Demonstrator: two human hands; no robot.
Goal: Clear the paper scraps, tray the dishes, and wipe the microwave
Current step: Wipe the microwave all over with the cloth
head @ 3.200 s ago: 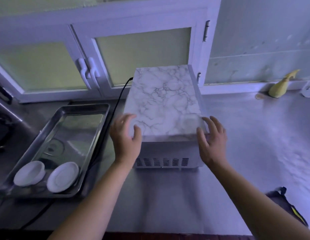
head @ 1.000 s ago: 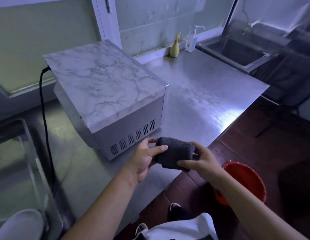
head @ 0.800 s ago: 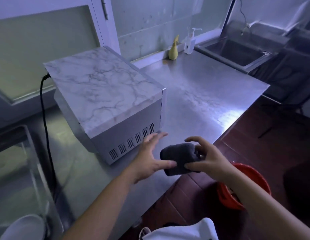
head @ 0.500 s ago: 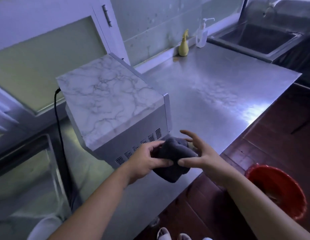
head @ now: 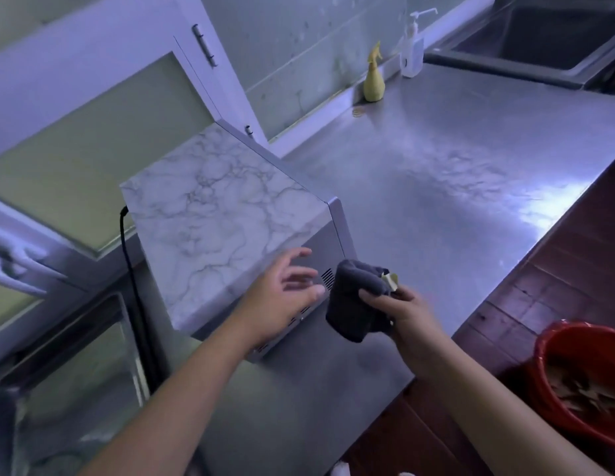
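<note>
while the right hand (head: 400, 312) curls its fingers round a bunched dark grey cloth (head: 349, 305), soft and napped, just right of the frame's centre, the left hand (head: 283, 293) hangs beside it with fingers spread and nothing in them, over the slotted vents of the microwave (head: 213, 228). a small pale crumpled scrap (head: 390, 281) sticks up between the cloth and that right hand. the microwave, a boxy grey metal case with a flat top in white, grey-veined marble pattern, sits centre left on a brushed steel counter (head: 436, 173) with a dull sheen. a blurred, shiny metal tray (head: 75, 372) lies at lower left. a round red plastic bucket (head: 543, 369) holding pale scraps stands at lower right. a yellow pear-shaped spray bottle (head: 374, 82) and a clear pump bottle (head: 413, 53) stand by the wall at upper right.
</note>
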